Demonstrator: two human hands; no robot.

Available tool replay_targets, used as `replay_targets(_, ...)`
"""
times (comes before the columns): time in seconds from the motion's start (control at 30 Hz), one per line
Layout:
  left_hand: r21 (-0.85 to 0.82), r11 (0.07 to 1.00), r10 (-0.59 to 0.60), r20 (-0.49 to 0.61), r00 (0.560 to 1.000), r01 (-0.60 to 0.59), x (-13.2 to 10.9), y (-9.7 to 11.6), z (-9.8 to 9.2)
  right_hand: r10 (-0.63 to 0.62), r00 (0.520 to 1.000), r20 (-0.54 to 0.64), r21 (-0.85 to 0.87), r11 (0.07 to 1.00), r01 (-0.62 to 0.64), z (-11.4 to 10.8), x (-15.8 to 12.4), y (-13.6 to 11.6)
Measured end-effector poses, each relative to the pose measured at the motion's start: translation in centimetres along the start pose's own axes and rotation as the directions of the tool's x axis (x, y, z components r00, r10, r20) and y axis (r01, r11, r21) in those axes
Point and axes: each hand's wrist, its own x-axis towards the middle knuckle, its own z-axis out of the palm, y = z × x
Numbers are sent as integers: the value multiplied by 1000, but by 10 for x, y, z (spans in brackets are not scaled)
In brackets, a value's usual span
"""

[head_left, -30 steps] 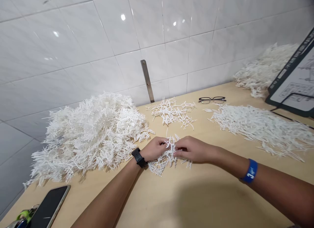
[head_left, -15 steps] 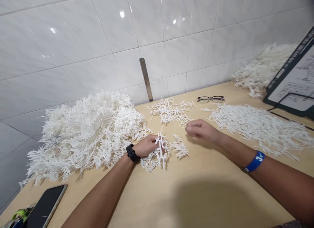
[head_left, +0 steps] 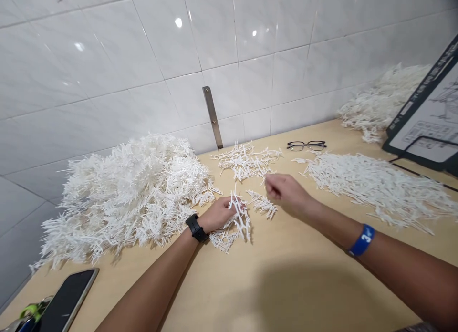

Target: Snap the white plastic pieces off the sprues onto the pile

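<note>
White plastic sprig (head_left: 239, 217), likely light, stiff and brittle and best taken by its thick central stem, sits pinched in the left hand (head_left: 218, 215) just over the wooden table (head_left: 286, 274), while the loosely curled right hand (head_left: 286, 191) hangs empty near a smaller sprig (head_left: 262, 204)

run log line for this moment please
left hand: gripping white branched plastic piece | right hand: curled, above wooden table | nearest: small white cluster

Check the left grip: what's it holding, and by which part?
The left hand holds a white branched plastic sprig near its upper end, between the fingers; the exact contact is partly hidden. The right hand holds nothing.
</note>
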Motion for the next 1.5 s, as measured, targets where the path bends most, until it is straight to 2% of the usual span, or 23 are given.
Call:
replay_targets(0.07, -10, 1000, 1, 11, 1000, -1, -1, 3, 4, -14, 982, 190, -303, 950, 72, 17, -10, -1)
replay_targets(0.13, -23, 1000, -3, 23, 1000, 4, 0, 3, 6, 37, 952, 304, -504, 854, 128, 26, -17, 0)
replay_targets(0.2, -16, 1000, -7, 12, 1000, 7, 1, 2, 7, 73, 941, 330, -613, 775, 155, 30, -19, 3)
replay_targets(0.27, 0, 1000, 4, -5, 1000, -4, 1, 1, 6, 66, 932, 355, -646, 738, 194, 30, -18, 5)
replay_targets(0.4, -3, 999, 50, 8, 999, -50, 1, 1, 3, 22, 910, 415, -580, 777, 246, 30, -16, 8)
replay_targets(0.6, -39, 999, 27, 25, 999, -26, 0, 0, 1, 48, 902, 429, -401, 905, 143, 25, -15, 8)
replay_targets(0.73, -92, 995, 51, 38, 998, -48, 1, -3, -2, 71, 875, 479, -369, 921, 127, 20, -14, 7)
replay_targets(0.83, -157, 986, 65, 104, 992, -48, 1, -7, -5, 73, 857, 510, -341, 932, 123, 20, -15, 5)
replay_targets(0.9, -202, 979, 58, 129, 990, -31, 1, -9, -9, 95, 830, 550, -284, 956, 79, 19, -16, 3)
replay_targets(0.97, -269, 963, 40, 85, 996, -16, 1, -12, -12, 131, 789, 600, -230, 973, 14, 17, -18, 2)
replay_targets(1.03, -348, 938, 9, 16, 1000, -3, 1, -15, -14, 149, 772, 618, -209, 978, -21, 15, -20, 3)
replay_targets(1.07, -373, 928, -6, -2, 1000, 5, 2, -16, -15, 145, 782, 606, -198, 980, -29, 13, -21, 3)
replay_targets(1.13, -403, 915, -29, -14, 999, 21, 3, -18, -15, 99, 848, 521, -141, 990, -29, 11, -20, 3)
replay_targets(1.17, -416, 909, -38, -21, 999, 26, 4, -19, -15, 51, 900, 434, -91, 996, -12, 9, -18, 1)
replay_targets(1.23, -443, 896, -55, -47, 997, 29, 5, -21, -13, -72, 987, 143, 37, 997, 68, 4, -12, -3)
replay_targets(1.27, -457, 889, -65, -60, 996, 31, 5, -21, -11, -111, 993, -34, 116, 987, 114, 0, -8, -6)
replay_targets(1.3, -473, 880, -78, -68, 995, 37, 6, -22, -10, -111, 974, -199, 205, 967, 152, -6, -3, -10)
replay_targets(1.33, -491, 870, -93, -73, 993, 45, 6, -22, -9, -68, 942, -327, 308, 935, 174, -12, 1, -13)
replay_targets(1.37, -508, 860, -107, -71, 992, 56, 6, -22, -9, 7, 917, -400, 411, 895, 173, -19, 5, -15)
replay_targets(1.43, -533, 843, -133, -63, 989, 80, 6, -22, -8, 155, 893, -422, 560, 819, 122, -31, 12, -17)
replay_targets(1.5, -538, 838, -148, -64, 987, 91, 7, -22, -8, 234, 900, -368, 626, 778, 53, -39, 16, -13)
